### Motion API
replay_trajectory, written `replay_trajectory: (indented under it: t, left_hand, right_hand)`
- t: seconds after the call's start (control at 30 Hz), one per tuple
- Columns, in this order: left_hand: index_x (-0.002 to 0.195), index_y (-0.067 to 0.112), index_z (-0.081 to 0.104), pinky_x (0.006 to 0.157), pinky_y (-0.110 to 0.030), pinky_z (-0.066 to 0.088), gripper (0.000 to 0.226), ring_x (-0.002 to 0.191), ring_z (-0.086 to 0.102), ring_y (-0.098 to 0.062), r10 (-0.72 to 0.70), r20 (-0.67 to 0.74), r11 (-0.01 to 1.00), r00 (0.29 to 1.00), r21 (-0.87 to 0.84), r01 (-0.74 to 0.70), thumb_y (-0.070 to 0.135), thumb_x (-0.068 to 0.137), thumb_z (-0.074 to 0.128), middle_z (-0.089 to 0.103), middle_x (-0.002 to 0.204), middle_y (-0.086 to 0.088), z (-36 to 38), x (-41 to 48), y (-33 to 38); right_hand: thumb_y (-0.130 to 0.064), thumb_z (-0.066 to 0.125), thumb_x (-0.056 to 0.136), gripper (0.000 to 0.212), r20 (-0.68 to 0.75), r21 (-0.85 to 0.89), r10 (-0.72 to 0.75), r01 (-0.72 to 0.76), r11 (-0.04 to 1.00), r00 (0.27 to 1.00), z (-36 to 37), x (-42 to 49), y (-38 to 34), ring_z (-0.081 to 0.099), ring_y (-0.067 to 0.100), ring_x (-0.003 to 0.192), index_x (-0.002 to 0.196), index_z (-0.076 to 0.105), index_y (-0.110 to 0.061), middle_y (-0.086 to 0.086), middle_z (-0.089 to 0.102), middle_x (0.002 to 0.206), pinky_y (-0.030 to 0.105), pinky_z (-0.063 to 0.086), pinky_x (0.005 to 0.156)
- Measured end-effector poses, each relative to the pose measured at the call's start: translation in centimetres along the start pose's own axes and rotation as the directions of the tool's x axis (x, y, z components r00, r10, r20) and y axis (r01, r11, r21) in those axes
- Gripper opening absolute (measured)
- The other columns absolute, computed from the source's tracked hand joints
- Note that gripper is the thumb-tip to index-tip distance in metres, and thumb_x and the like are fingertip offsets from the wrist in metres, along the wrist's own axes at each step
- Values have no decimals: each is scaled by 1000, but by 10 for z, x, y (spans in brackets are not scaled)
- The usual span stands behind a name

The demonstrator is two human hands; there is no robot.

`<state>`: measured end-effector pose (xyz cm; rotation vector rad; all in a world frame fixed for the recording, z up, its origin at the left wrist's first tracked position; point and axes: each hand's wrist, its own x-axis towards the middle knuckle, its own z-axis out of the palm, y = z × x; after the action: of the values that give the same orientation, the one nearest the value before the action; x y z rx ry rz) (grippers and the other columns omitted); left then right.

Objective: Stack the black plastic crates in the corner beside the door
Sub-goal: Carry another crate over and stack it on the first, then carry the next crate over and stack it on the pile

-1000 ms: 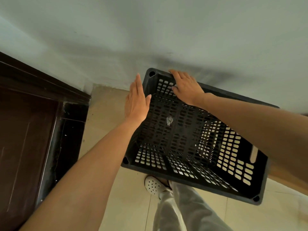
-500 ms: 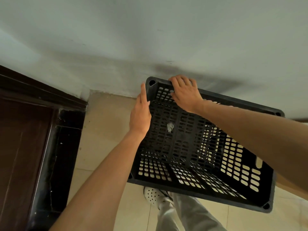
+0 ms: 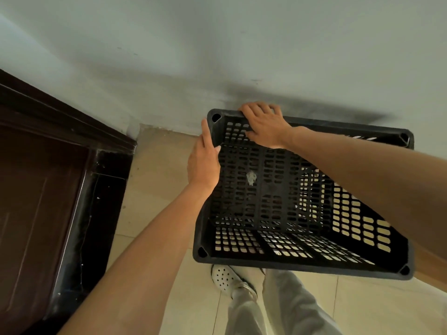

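My right hand [image 3: 264, 125] is clamped over the far rim of the black crate [image 3: 278, 201], my left hand [image 3: 203, 163] flat against its left wall, fingers straight. The crate sits against the wall [image 3: 217, 56], near the floor [image 3: 154, 170] corner beside the door [image 3: 36, 189].

— Soft, even daylight here, no glare. See that dark smeared shadow on the wall [image 3: 302, 97] behind the crate [image 3: 278, 189]?

— Yes. The wide lens bends the door [image 3: 36, 201] at the edge; the far rim looks slightly blurred.
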<state>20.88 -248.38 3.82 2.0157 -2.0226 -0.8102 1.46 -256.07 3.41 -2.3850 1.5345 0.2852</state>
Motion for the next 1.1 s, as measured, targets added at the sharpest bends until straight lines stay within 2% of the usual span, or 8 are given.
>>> replay_trajectory:
  t: [0.13, 0.3, 0.43, 0.5, 0.67, 0.83, 1.0, 1.1]
  left_hand:
    - [156, 19, -14, 113, -53, 34, 86, 145, 27, -33, -103, 115, 992, 988, 82, 94, 38, 100, 49, 26, 158, -13, -7, -1, 3]
    - [157, 19, -9, 121, -48, 22, 81, 152, 11, -30, -209, 106, 975, 972, 98, 198, 41, 101, 45, 9, 165, -8, -6, -55, -5]
    - [157, 20, -4, 121, -46, 23, 78, 152, 11, -30, -289, 93, 953, 953, 119, 278, 41, 100, 45, 10, 165, -7, -20, -102, -14]
    - [157, 20, 1, 120, -44, 23, 76, 152, 12, -30, -323, 60, 941, 945, 130, 313, 40, 100, 46, 13, 164, -7, -32, -120, -14]
    - [156, 17, 16, 119, -41, 29, 66, 148, 25, -25, -427, -42, 895, 903, 120, 429, 31, 100, 48, 29, 159, -6, -72, -177, 3]
    - [153, 18, 27, 107, -32, 41, 59, 136, 43, -19, -555, -116, 829, 824, 4, 559, 25, 100, 52, 40, 151, -4, -106, -260, 27]
    - [148, 23, 39, 109, -35, 39, 49, 133, 44, -20, -688, -156, 722, 709, -44, 691, 27, 101, 49, 43, 150, 0, -126, -372, 43]
    - [141, 24, 47, 104, -33, 44, 42, 126, 51, -19, -760, -208, 642, 615, -97, 760, 30, 100, 50, 51, 141, 2, -128, -445, 57]
  right_hand:
    - [-37, 54, 85, 65, 83, 21, 30, -32, 999, 996, -5, -1, -2, 34, 36, 133, 140, 24, -20, 8, 32, 147, 53, 29, 104]
    - [-32, 60, 84, 76, 257, 38, 81, -93, 995, 963, -17, 5, -9, 30, 36, 135, 145, 15, -22, 9, 23, 151, 54, 27, 107]
    - [-34, 57, 88, 83, 366, -158, 69, -11, 987, 928, -47, 2, -18, 24, 34, 141, 151, 8, -12, 12, 18, 156, 51, 24, 112]
    - [-31, 54, 90, 81, 346, -211, 5, 73, 975, 938, -63, -8, -28, 19, 34, 143, 152, 5, -10, 11, 13, 158, 50, 22, 114]
    - [-25, 43, 95, 67, 279, -175, -222, 277, 945, 934, -104, -48, -80, 22, 32, 143, 153, 10, -16, 8, 17, 158, 48, 26, 112]
    - [-21, 44, 95, 59, 344, -172, -403, 479, 861, 848, -129, -104, -148, 29, 32, 139, 149, 21, -15, 10, 31, 152, 48, 30, 110]
    - [-23, 44, 98, 60, 463, -107, -565, 676, 729, 683, -139, -177, -221, 34, 32, 137, 151, 19, -14, 12, 28, 153, 44, 36, 108]
    - [-22, 49, 95, 55, 437, -73, -668, 763, 642, 603, -147, -225, -263, 45, 30, 126, 146, 28, -14, 12, 40, 142, 43, 43, 102]
